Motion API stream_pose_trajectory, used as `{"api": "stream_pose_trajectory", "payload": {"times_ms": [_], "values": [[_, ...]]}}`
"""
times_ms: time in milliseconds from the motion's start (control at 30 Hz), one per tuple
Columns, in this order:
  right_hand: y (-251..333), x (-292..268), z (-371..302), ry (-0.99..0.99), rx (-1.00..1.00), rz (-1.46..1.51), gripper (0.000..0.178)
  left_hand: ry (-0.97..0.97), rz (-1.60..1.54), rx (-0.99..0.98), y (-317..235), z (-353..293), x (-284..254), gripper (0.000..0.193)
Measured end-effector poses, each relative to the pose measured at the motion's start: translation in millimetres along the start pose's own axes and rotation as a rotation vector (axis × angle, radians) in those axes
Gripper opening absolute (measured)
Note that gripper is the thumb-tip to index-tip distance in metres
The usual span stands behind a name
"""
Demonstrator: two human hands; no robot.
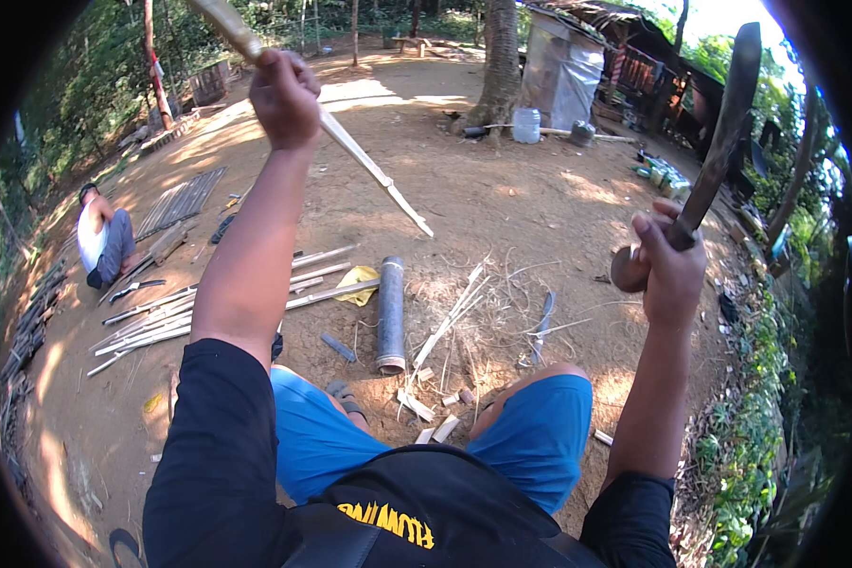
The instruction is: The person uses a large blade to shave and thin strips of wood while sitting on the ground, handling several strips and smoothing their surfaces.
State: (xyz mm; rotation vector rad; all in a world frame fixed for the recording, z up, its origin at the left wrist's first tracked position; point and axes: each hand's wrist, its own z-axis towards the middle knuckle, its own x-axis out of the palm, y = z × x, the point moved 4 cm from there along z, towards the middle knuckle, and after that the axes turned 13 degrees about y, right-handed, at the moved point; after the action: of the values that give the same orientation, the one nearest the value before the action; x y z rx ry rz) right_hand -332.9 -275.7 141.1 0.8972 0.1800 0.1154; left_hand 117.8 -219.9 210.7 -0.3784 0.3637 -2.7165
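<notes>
My left hand [286, 99], raised at the upper left, is closed round a long pale split bamboo stick [364, 163]. The stick slants from the top edge down toward the middle, its lower tip above the ground. At the right, my right hand [677, 275] grips the handle of a machete [726, 133], its dark blade pointing up. Blade and stick are well apart. Between my knees and beyond lie bamboo offcuts [415, 405], split pieces [452, 317] and thin curled shavings. A dark grey cylinder [391, 312] stands or lies just left of them; which, I cannot tell.
Several long bamboo strips [156, 322] lie at the left, near a yellow bag [360, 284]. A curved blade-like thing [543, 327] rests at the right. Another person [104, 237] sits far left. Behind are a tree trunk [500, 71], a water jug [526, 126] and a shed [563, 71].
</notes>
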Motion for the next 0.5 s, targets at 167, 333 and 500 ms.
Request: {"api": "stream_pose_trajectory", "payload": {"times_ms": [167,333,500], "values": [[-118.3,47.5,-60.4,0.150,0.412,-0.144,0.033,-0.224,-0.111,-0.050,-77.1,-36.3,-97.5,0.051],[-196.7,136.3,-116.8,0.413,0.513,-0.238,0.030,-0.279,-0.031,-0.064,-109.4,-119.3,-115.4,0.056],[-168.8,229.0,-164.9,0.710,0.548,-0.176,0.030,-0.062,-0.108,-0.053,-138.3,-174.9,-121.4,0.060]]}}
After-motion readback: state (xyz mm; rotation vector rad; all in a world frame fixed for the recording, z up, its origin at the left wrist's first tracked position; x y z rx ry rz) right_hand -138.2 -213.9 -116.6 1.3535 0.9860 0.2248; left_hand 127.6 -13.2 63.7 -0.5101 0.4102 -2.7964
